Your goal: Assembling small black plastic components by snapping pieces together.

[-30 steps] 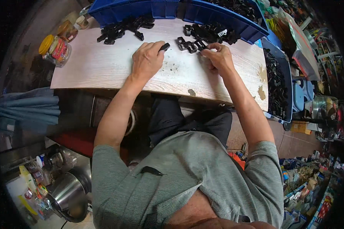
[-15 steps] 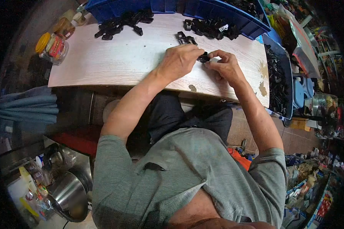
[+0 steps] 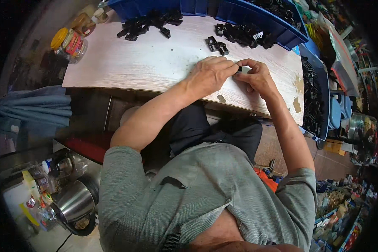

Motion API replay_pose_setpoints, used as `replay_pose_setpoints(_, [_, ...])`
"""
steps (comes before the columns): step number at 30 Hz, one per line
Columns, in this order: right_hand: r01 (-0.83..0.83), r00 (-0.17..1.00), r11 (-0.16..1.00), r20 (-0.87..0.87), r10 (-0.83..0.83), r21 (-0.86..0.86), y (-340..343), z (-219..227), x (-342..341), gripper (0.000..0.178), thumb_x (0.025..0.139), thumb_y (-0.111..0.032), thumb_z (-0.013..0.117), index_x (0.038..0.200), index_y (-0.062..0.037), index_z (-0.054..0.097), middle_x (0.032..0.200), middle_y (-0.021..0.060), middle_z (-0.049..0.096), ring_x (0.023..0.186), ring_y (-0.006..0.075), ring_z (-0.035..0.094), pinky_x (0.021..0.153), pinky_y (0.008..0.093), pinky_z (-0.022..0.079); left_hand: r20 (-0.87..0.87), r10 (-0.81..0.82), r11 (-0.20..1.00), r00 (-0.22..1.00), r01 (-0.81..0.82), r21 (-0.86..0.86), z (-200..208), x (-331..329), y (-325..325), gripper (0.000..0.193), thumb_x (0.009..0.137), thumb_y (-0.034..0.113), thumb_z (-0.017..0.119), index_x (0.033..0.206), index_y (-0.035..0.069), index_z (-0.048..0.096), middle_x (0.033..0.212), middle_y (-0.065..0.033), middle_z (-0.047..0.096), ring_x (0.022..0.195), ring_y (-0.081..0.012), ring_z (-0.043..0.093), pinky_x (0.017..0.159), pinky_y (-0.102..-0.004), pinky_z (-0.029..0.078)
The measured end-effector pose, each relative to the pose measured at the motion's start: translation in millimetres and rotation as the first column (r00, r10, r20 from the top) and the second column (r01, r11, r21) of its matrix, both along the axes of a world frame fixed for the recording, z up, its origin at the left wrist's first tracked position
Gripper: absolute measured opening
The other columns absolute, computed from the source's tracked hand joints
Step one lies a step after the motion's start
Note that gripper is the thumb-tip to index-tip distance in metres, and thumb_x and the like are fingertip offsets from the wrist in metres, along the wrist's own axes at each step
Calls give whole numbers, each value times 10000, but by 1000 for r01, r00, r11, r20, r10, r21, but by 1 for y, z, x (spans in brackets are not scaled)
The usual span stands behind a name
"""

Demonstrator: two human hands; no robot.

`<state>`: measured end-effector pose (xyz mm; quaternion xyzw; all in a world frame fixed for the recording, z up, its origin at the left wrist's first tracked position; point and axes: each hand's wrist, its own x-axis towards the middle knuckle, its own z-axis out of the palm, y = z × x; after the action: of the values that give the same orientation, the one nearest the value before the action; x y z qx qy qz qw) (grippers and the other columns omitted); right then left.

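Note:
Over the right half of the white tabletop (image 3: 126, 63), my two hands meet at a small black plastic part (image 3: 239, 69). My left hand (image 3: 212, 75) is closed on its left side, the back of the hand hiding much of the part. Thumb and forefinger of my right hand (image 3: 258, 77) pinch its right side. Just beyond my hands lie a couple of loose black parts (image 3: 217, 45). Farther back sits a pile of similar black parts (image 3: 243, 34), with one whitish piece (image 3: 258, 36) among them. Another black heap (image 3: 149, 24) lies at the far left.
Blue bins (image 3: 260, 21) line the table's back edge. At the right edge stands another blue bin (image 3: 315, 92) full of black parts. A clear jar with a yellow lid (image 3: 69, 45) is at the left corner. Worn patches mark the table's right side.
The whole view has shifted, so the table appears farther right. My left hand has turned over the black part and now covers more of it. Both hands keep hold.

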<state>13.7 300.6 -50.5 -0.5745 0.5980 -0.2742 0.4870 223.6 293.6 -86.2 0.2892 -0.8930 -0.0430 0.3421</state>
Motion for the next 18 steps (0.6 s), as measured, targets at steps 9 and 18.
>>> replay_pose_setpoints(9, [128,983,992,126,-130,21,7,0,-14,250,818,-139,811,1008,-53,674,564,10,528,426,106,478,408,278,381,-191,381,890,905,-415,-190,10,65,-45,285,900,-20,522,1100,44,714,1198,-159,706,1151,-364,643,927,-403,570])
replay_pose_setpoints(18, [729,670,680,277,-689,-73,-7,5,-140,332,841,-269,800,1101,-79,719,584,-15,505,492,170,599,498,350,578,109,538,842,836,-526,-119,-8,125,-73,259,935,28,552,1138,7,711,1065,-157,739,1020,-348,689,859,-447,570])
